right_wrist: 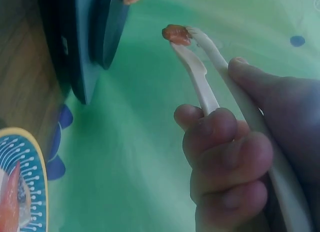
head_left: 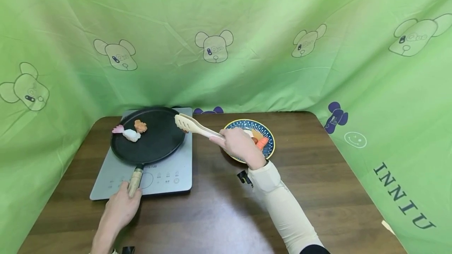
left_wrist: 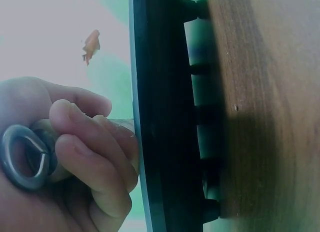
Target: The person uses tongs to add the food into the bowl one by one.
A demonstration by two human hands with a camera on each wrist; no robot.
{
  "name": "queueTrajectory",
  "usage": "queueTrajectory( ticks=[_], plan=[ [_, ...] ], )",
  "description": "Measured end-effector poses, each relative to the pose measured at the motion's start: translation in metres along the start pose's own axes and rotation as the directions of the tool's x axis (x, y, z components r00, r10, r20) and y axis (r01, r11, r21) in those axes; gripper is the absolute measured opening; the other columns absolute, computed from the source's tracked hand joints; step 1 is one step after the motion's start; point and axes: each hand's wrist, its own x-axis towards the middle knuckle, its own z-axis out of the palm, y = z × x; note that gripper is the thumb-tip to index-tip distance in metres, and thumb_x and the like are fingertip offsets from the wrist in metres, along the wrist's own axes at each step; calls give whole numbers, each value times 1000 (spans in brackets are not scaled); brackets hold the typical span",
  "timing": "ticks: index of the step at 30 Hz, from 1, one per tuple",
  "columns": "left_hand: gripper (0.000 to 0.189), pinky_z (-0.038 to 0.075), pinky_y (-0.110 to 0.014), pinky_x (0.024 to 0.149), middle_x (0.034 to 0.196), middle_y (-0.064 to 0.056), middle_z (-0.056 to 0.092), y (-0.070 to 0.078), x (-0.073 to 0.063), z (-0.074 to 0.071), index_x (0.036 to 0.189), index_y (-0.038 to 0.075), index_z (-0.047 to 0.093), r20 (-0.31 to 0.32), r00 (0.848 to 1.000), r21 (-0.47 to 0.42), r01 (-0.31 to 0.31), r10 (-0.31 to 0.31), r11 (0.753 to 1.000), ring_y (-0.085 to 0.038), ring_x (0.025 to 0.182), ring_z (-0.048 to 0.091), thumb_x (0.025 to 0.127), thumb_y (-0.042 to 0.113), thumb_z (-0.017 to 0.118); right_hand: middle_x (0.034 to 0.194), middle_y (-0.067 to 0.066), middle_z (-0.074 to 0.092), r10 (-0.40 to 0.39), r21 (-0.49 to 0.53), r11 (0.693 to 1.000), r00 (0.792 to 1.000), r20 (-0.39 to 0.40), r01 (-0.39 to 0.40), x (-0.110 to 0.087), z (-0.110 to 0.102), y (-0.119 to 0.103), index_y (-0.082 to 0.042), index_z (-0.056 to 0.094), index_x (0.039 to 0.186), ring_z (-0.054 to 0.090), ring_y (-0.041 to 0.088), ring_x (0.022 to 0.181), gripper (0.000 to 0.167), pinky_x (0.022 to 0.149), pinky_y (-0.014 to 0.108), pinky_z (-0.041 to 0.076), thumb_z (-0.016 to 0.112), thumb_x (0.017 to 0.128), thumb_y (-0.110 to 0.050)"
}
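Observation:
My left hand (head_left: 121, 207) grips the wooden-look handle (head_left: 135, 179) of a flat black frying pan (head_left: 160, 140); its metal hanging ring (left_wrist: 44, 167) shows in the left wrist view. In the pan lie a white shrimp with a pink tail (head_left: 131, 135) and a crumbly orange-brown food piece (head_left: 140, 126). My right hand (head_left: 241, 144) holds cream-coloured tongs (head_left: 197, 127), their tips over the pan's right edge. In the right wrist view, a small reddish-brown food piece (right_wrist: 176, 34) is pinched between the tong tips, above the surface.
Under the pan is a grey induction cooktop (head_left: 181, 175) on the wooden table (head_left: 219, 214). A blue patterned plate (head_left: 270, 148) with a yellow rim stands right of it, holding orange pieces (head_left: 262, 143) and other food, partly hidden by my right hand. Green cloth (head_left: 254, 85) hangs around the table.

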Motion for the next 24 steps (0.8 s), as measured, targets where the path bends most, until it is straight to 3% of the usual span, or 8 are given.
queueTrajectory(
  ticks=[5, 14, 24],
  plan=[
    [44, 35, -35, 46, 69, -12, 44, 0, 0, 0, 117, -5, 35, -2, 1000, -7, 1, -1, 1000, -23, 54, 44, 94, 31, 42, 54, -5, 39, -39, -12, 999, 999, -4, 38, 5, 1, -7, -17, 50, 68, 43, 15, 49, 43, 46, 31, 35, 49, 94, -52],
    [45, 34, -35, 46, 69, -12, 43, -3, -2, -1, 117, -5, 35, 3, 1000, 6, 19, -19, 1000, -23, 54, 44, 94, 32, 41, 55, -5, 41, -24, -3, 1000, 998, 50, 24, 14, 9, -18, -17, 51, 71, 45, 14, 49, 46, 44, 31, 35, 46, 92, -57],
    [42, 34, -35, 46, 67, -11, 44, -1, 1, -1, 114, -4, 37, -21, 1000, 10, -20, 20, 1000, -24, 53, 45, 95, 32, 43, 53, -5, 41, -60, -28, 998, 998, 34, 61, 22, 17, -20, -17, 51, 68, 45, 15, 46, 46, 44, 32, 36, 50, 91, -56]
  ],
)
